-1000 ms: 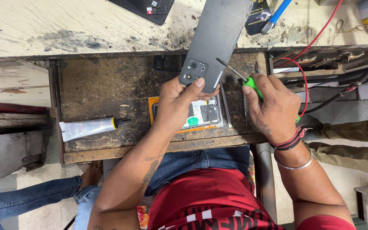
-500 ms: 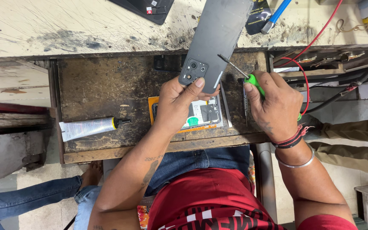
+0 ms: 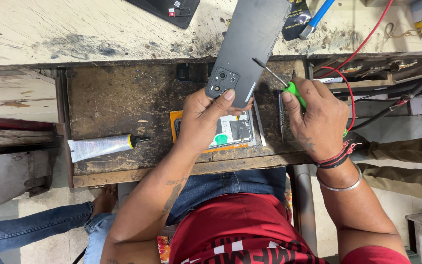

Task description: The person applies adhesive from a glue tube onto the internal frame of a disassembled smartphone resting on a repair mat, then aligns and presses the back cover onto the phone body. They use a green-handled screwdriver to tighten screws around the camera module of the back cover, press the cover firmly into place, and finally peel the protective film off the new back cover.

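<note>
Head view, looking down on my work. The dark grey back cover (image 3: 250, 46) of a phone is held up over the tabletop (image 3: 123, 102), its long axis running from the camera cutout near my thumb up and slightly rightward, away from me. My left hand (image 3: 206, 115) is closed on the cover's lower end, thumb pressed just beside the camera cutout, fingers wrapped behind. My right hand (image 3: 318, 120) is closed around a green-handled screwdriver (image 3: 278, 78); its thin shaft points up and leftward, the tip lying at the cover's right edge, though I cannot tell whether it touches. The cover thus lies left of the right hand and directly in the left, so the left hand is the nearer of the two.

Below the left hand, the opened phone body (image 3: 233, 131) lies flat on an orange mat (image 3: 174, 117), its circuit parts exposed. Tweezers (image 3: 281, 117) lie just to its right, beside the right hand. A white glue tube (image 3: 101, 146) with a black nozzle lies well apart at the left. A red wire (image 3: 350, 85) loops behind the right hand, and a blue-handled tool (image 3: 317, 18) rests on the upper ledge.
</note>
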### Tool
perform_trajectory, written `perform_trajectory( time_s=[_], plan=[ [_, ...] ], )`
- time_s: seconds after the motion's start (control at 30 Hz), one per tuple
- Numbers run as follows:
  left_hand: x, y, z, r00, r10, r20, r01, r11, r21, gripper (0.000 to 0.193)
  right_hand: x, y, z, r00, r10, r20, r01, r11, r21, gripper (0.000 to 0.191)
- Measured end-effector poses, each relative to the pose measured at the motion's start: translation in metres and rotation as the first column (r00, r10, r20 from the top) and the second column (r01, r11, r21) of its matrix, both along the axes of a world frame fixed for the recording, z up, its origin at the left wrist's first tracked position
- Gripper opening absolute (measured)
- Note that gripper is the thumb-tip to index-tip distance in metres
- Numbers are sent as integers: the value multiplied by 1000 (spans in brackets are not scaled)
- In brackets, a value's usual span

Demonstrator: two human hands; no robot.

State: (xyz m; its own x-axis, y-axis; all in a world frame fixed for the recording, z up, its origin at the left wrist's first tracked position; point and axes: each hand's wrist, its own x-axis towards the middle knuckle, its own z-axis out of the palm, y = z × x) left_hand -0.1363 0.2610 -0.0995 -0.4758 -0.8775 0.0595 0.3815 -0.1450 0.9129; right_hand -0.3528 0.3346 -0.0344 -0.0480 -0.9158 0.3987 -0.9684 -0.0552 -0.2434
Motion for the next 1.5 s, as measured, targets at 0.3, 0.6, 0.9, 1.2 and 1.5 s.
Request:
perform_trajectory(
  time_s=[0.3,0.6,0.9,1.2,1.5],
  plan=[
    [0,0,0,1000,-5,9,5,1000,-9,33,-2,-2,-1,1000,-22,-14,22,1000,-4,25],
    [-1,1,1,999,-28,-37,29,1000,4,32,-6,0,0,1000,-18,20,19,1000,-14,24],
    [2,2,2,998,-43,-47,43,999,7,31,-13,-1,0,1000,-23,7,23,998,-57,23],
    [-1,2,0,998,-43,-38,43,999,-4,30,-8,2,-1,1000,-5,27,4,1000,6,24],
    [0,2,-1,999,-44,-12,44,999,-22,31,-13,0,-3,1000,-21,24,22,999,-37,23]
  ],
)
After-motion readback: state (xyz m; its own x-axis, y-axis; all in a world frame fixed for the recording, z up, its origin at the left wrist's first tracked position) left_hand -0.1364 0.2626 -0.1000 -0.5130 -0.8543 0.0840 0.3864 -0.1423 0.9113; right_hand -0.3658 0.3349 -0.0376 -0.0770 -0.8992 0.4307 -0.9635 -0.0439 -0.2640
